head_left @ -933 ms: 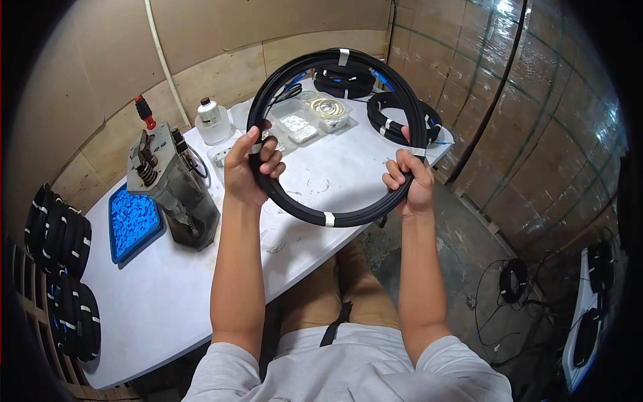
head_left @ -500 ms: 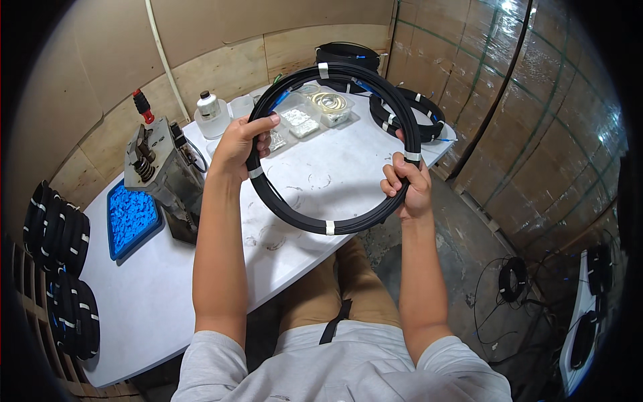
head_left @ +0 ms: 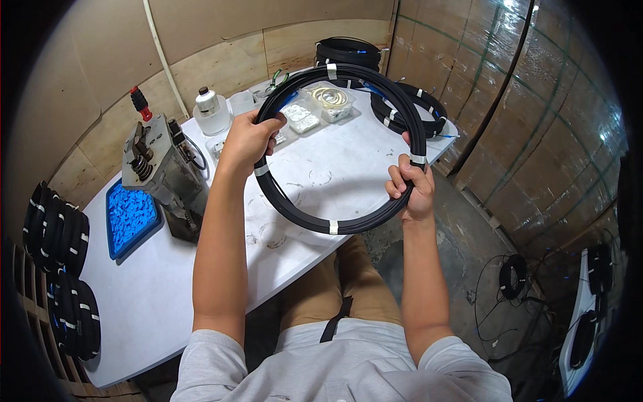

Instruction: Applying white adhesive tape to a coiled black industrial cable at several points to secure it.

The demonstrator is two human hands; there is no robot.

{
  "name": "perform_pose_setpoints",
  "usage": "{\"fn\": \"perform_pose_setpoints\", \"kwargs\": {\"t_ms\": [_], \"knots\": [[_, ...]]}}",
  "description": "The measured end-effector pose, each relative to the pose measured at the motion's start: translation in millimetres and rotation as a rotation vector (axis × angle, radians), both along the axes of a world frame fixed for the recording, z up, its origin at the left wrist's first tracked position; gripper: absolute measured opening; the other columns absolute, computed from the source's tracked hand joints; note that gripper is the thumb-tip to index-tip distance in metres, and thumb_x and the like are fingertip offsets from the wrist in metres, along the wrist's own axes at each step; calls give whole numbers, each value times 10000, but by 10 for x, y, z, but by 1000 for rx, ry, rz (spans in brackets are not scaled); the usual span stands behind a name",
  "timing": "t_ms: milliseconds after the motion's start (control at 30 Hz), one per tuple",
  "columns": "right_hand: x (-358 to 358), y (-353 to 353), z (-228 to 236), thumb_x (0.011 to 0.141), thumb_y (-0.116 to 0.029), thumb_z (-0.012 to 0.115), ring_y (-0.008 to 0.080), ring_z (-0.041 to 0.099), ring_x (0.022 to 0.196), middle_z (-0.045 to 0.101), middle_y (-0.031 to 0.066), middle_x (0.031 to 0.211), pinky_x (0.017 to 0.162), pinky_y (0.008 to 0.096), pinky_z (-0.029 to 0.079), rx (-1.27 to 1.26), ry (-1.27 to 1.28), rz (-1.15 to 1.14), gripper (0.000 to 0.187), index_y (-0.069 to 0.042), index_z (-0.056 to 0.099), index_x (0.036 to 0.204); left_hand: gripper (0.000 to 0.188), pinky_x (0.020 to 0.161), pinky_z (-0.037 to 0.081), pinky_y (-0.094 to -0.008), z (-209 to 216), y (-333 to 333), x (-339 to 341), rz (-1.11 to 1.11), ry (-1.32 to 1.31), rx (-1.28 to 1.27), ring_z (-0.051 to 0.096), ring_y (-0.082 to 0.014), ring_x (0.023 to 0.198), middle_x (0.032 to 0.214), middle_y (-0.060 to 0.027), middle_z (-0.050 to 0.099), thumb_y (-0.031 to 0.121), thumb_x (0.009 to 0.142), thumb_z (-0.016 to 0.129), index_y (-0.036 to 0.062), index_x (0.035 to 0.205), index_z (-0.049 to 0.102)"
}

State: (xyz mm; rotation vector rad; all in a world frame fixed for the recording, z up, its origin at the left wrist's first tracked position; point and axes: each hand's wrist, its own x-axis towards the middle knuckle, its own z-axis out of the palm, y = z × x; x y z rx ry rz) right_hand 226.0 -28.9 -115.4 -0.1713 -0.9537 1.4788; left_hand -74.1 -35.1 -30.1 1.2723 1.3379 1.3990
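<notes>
A large coil of black cable [head_left: 305,218], bound with several white bands, is held up above the white table [head_left: 305,177]. My left hand [head_left: 251,141] is closed round the coil's left side, just above a white band. On the opposite side my right hand [head_left: 413,186] grips it below another band, fingers wrapped from within. Blue connector pieces show along the coil's upper inner edge. Behind the coil stand clear plastic boxes, one with pale rings [head_left: 329,98] and one with small white pieces [head_left: 301,119].
A metal bench machine [head_left: 164,171] stands left, beside a tray of blue pieces [head_left: 134,218]. A bottle [head_left: 209,104] is at the back. More cable coils lie at the back right [head_left: 429,110], far left [head_left: 57,231] and on the right-hand floor [head_left: 513,278]. Wrapped boxes [head_left: 542,100] rise at right.
Both hands have shifted the coil slightly to the right, still gripping it in about the same places. The rest of the scene looks unchanged.
</notes>
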Motion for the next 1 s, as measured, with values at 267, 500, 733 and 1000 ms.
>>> {"fn": "perform_pose_setpoints", "kwargs": {"t_ms": [267,500,733,1000], "knots": [[22,-74,-17,880,-18,465,77,373,548,379,-7,710,450,212,386,58,-25,-66,641,-47,352,1511,286,640,528,-306,-164,-53,35,-6,-3,55,616,-157,718,838,-56,636,278,893,740,27,998,653],[-39,-52,-64,861,2,512,87,404,536,396,-11,677,448,238,414,21,116,-170,640,-80,403,1487,519,698,606,-383,-886,-155,250,-130,-441,-116,687,-224,762,853,-113,659,451,925,690,14,1161,538],[-181,-95,-268,861,-12,533,104,444,586,450,-6,724,519,271,444,-34,104,-204,608,-67,408,1454,275,489,374,-274,-1044,-274,540,8,-789,18,390,-88,510,615,40,355,188,917,680,151,774,449],[-59,100,-360,1004,-376,522,151,555,726,579,41,845,667,330,479,-106,9,-134,451,-65,520,1330,216,448,340,-269,-1168,-341,232,-10,-737,73,354,-86,480,602,34,351,189,907,657,123,810,476]]}}
